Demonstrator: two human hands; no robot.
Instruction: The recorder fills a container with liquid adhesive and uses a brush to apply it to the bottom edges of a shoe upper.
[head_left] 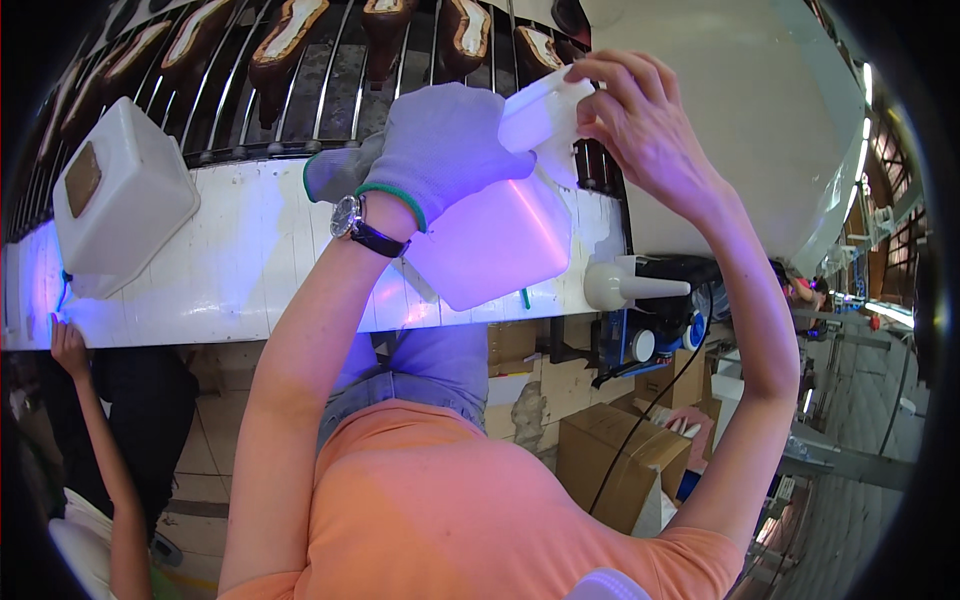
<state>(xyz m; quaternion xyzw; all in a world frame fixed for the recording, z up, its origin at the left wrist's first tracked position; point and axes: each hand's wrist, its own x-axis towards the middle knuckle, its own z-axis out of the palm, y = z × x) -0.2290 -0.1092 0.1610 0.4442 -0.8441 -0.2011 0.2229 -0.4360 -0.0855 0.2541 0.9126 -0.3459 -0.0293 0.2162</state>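
My left hand [440,145] wears a grey glove with a green cuff, and a watch sits at its wrist. Its thumb side is closed on a white block-like piece [540,115]; the other fingers are hidden behind the glove's back. My bare right hand [635,120] pinches the same piece at its upper right end with bent fingers. What the piece is, I cannot make out. Below the glove, a white plastic container [500,245], tinted purple by light, rests on the white bench top [240,260]. Part of it is hidden behind my left hand.
Beyond the bench runs a metal-bar rack [330,100] with several brown shoes [285,55], soles up. A white container [130,200] stands left, near a co-worker's hand [68,350]. A nozzle bottle [630,287] lies right; cardboard boxes [610,460] stand below.
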